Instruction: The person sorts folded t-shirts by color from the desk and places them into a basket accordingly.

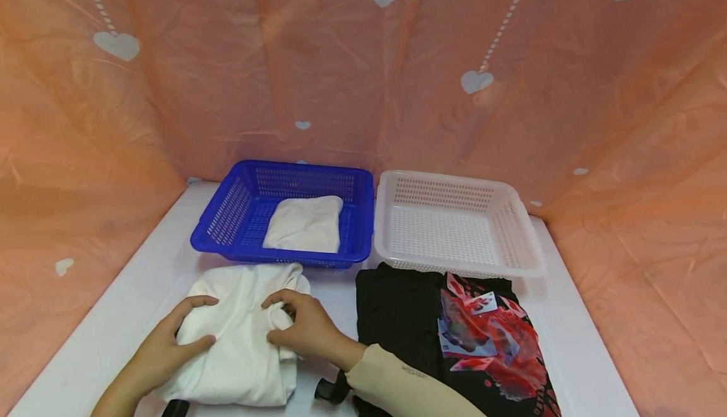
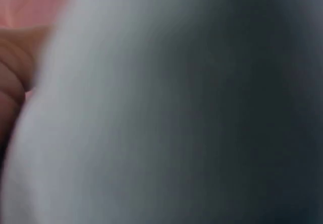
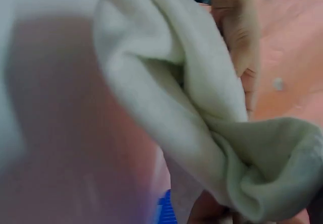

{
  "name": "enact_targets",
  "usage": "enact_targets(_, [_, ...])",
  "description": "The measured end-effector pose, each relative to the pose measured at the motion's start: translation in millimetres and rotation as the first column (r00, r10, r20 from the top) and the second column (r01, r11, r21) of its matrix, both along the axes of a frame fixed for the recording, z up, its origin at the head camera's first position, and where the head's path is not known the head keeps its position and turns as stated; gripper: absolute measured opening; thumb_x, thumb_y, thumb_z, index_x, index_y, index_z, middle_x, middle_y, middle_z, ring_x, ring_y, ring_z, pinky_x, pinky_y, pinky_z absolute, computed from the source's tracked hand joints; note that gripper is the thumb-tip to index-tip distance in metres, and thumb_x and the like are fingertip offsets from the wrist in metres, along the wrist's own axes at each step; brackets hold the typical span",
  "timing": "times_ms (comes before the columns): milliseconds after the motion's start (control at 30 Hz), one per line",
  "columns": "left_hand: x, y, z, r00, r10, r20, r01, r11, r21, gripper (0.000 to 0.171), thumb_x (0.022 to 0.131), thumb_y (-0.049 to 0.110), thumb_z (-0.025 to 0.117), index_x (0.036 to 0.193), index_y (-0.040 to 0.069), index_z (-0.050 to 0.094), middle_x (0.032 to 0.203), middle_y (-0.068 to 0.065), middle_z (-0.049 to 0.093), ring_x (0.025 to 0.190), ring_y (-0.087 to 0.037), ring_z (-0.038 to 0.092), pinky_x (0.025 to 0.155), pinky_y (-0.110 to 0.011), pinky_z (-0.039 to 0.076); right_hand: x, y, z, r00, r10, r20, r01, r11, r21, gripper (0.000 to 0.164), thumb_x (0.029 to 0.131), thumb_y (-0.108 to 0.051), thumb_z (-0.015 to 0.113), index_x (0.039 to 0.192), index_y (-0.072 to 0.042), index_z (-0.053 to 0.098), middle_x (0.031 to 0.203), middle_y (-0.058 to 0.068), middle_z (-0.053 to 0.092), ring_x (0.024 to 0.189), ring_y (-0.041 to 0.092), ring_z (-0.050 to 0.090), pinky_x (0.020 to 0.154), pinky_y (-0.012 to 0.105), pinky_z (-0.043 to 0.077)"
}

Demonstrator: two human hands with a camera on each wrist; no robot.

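A loosely folded white garment point(image 1: 238, 335) lies on the table in front of the blue basket. My left hand point(image 1: 176, 341) grips its left side, thumb and fingers spread apart over the cloth. At the right edge, my right hand point(image 1: 312, 328) pinches a bunched fold between thumb and fingers. Close up in the right wrist view, the garment point(image 3: 171, 88) shows thick rolled folds, with fingertips point(image 3: 207, 209) partly hidden beneath. Blurred white cloth point(image 2: 126, 113) fills most of the left wrist view.
Behind stands a blue basket point(image 1: 227, 250) holding a folded white cloth point(image 1: 307, 224). A white basket point(image 1: 460, 265) is beside it on the right. A black garment with a red print point(image 1: 397, 316) lies in front, partly under my right forearm. Orange curtain point(image 1: 341, 76) surrounds the table.
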State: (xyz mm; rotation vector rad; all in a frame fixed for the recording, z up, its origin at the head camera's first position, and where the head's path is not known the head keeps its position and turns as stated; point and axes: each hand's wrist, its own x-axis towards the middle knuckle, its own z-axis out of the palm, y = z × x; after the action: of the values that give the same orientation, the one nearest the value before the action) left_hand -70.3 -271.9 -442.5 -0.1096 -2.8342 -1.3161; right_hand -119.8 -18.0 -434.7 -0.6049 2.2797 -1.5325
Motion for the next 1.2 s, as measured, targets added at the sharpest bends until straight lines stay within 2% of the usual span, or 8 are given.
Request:
enact_targets(200, [8.0,3,15.1,0.998,0.038,0.047,-0.046,0.985,0.167,0.052,0.086,0.010,0.070,0.133,0.015,0.046,0.100,0.000,0.061,0.070,-0.008,0.063,0.057,-0.031,0.053,1.2,11,23.2,0.998,0.042,0.036,-0.035,0.983,-0.182,0.041,0.074,0.002,0.072,0.109,-0.017,0.066,0.079,0.009,0.069,0.064,-0.002,0.055,0.060,0.016,0.049])
enact_targets(300, [9.9,5,21.0,1.000,0.023,0.002,-0.023,0.970,0.242,0.051,0.088,0.005,0.067,0.134,0.014,0.045,0.094,0.008,0.062,0.070,-0.010,0.064,0.056,-0.033,0.054,0.8,17,35.1,0.997,0.069,0.023,-0.061,0.968,-0.241,0.041,0.075,0.004,0.071,0.111,-0.013,0.064,0.082,0.018,0.069,0.065,-0.002,0.056,0.062,0.016,0.049])
enact_targets(400, [9.8,7,26.7,0.995,-0.016,-0.103,0.049,0.945,0.323,0.048,0.088,-0.004,0.062,0.133,0.008,0.047,0.105,0.012,0.061,0.083,-0.003,0.063,0.062,-0.027,0.055,-0.4,24,46.7,0.996,0.079,-0.029,-0.083,0.967,-0.239,0.039,0.077,0.003,0.070,0.113,-0.012,0.064,0.080,0.018,0.066,0.066,-0.002,0.054,0.062,0.015,0.047])
enact_targets(567, [2.5,12,38.5,0.949,-0.109,-0.297,0.235,0.870,0.433,0.048,0.084,-0.020,0.054,0.129,-0.007,0.046,0.129,0.005,0.051,0.107,0.001,0.054,0.079,-0.013,0.049,-8.6,36,60.4,0.995,0.069,-0.076,-0.086,0.965,-0.249,0.038,0.079,0.002,0.070,0.114,-0.011,0.063,0.084,0.018,0.066,0.069,0.001,0.057,0.061,0.018,0.050])
enact_targets(633, [-2.4,15,44.6,0.936,-0.127,-0.328,0.267,0.863,0.428,0.049,0.083,-0.022,0.054,0.129,-0.008,0.045,0.126,0.002,0.052,0.106,0.000,0.055,0.080,-0.013,0.049,-14.0,40,64.8,0.994,0.056,-0.096,-0.078,0.966,-0.246,0.038,0.079,0.002,0.069,0.114,-0.011,0.063,0.084,0.018,0.066,0.069,0.002,0.057,0.061,0.019,0.050])
enact_targets(900, [-29.5,27,69.3,0.937,-0.081,-0.340,0.196,0.927,0.321,0.052,0.084,-0.016,0.059,0.133,-0.002,0.047,0.117,0.003,0.053,0.098,-0.002,0.056,0.075,-0.013,0.050,-41.7,54,77.3,0.989,-0.035,-0.141,-0.002,0.968,-0.253,0.039,0.079,0.003,0.068,0.115,-0.010,0.062,0.084,0.015,0.065,0.069,0.007,0.058,0.062,0.021,0.050])
enact_targets(1000, [-44.6,32,75.3,0.938,-0.068,-0.341,0.174,0.941,0.290,0.052,0.086,-0.012,0.060,0.135,0.002,0.047,0.123,0.006,0.051,0.100,-0.001,0.055,0.075,-0.012,0.049,-54.9,57,80.0,0.980,-0.091,-0.179,0.045,0.968,-0.246,0.040,0.079,0.004,0.067,0.116,-0.010,0.062,0.086,0.015,0.065,0.068,0.007,0.058,0.061,0.021,0.049])
enact_targets(1200, [-79.4,42,89.7,0.928,-0.068,-0.366,0.171,0.951,0.257,0.051,0.089,-0.007,0.060,0.137,0.004,0.047,0.123,0.008,0.050,0.098,-0.001,0.055,0.074,-0.012,0.049,-81.4,61,90.1,0.955,-0.178,-0.236,0.120,0.963,-0.241,0.043,0.080,0.004,0.065,0.119,-0.012,0.062,0.093,0.015,0.066,0.072,0.010,0.058,0.063,0.023,0.049])
